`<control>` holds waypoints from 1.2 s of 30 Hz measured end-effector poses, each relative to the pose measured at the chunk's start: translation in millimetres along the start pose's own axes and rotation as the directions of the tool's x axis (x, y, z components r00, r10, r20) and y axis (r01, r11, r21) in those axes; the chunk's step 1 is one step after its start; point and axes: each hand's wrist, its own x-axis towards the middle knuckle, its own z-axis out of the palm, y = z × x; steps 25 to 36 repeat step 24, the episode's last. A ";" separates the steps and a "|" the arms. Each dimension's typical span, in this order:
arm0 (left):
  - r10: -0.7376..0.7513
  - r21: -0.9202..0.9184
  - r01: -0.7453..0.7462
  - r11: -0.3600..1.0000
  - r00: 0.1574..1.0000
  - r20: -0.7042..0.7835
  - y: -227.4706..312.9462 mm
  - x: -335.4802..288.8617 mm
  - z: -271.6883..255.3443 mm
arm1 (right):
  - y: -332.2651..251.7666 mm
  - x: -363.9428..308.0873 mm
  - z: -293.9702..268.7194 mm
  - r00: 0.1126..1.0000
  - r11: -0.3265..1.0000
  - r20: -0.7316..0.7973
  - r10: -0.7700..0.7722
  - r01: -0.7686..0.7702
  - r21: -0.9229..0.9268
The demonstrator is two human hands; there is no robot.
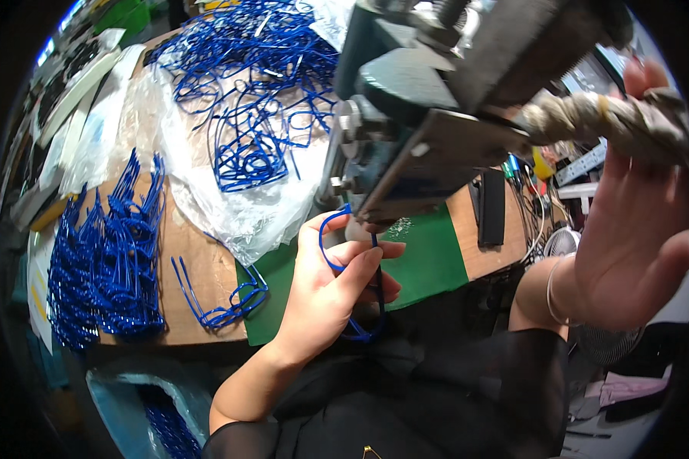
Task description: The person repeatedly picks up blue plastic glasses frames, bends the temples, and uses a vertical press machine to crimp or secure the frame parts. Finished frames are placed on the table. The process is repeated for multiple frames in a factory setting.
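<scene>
Fingers: left hand (325, 294) pinched closed around a blue wire frame (350, 260), holding its upper loop up under the press head (429, 153); right hand (635, 229) lies open-palmed against the cloth-wrapped lever (612, 118), fingers spread, not clearly curled round it.
Work piece: blue wire frame sits between the left fingers and the plate of the press, over the green mat (429, 260) at the near edge of the bench (199, 260).
Near bench: one loose frame (226, 306) lies by itself just left of the green mat.
Left of bench: dense, ordered stack of blue frames (103, 260), standing close together.
Far bench: tangled heap of blue frames (253, 99) on a crumpled clear plastic sheet (230, 206).
Progress (judgement): which pile is finished cannot be told; both are large, so the run looks mid-way, with one frame under the press now.
Packages: clear bag (149, 409) below the bench edge holds more blue pieces; white flat packs (76, 92) lie along the far left rim, print unreadable.
</scene>
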 end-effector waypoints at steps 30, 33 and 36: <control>0.205 0.880 -0.019 0.475 0.975 -0.089 -43.7 -48.2 -117.3 | 80.9 -145.4 40.1 0.792 0.788 0.089 0.604 -0.575 -0.221; 0.205 0.880 -0.019 0.475 0.975 -0.089 -43.7 -48.2 -117.3 | 80.9 -145.4 40.1 0.792 0.788 0.089 0.604 -0.575 -0.221; 0.205 0.880 -0.019 0.475 0.975 -0.089 -43.7 -48.2 -117.3 | 80.9 -145.4 40.1 0.792 0.788 0.089 0.604 -0.575 -0.221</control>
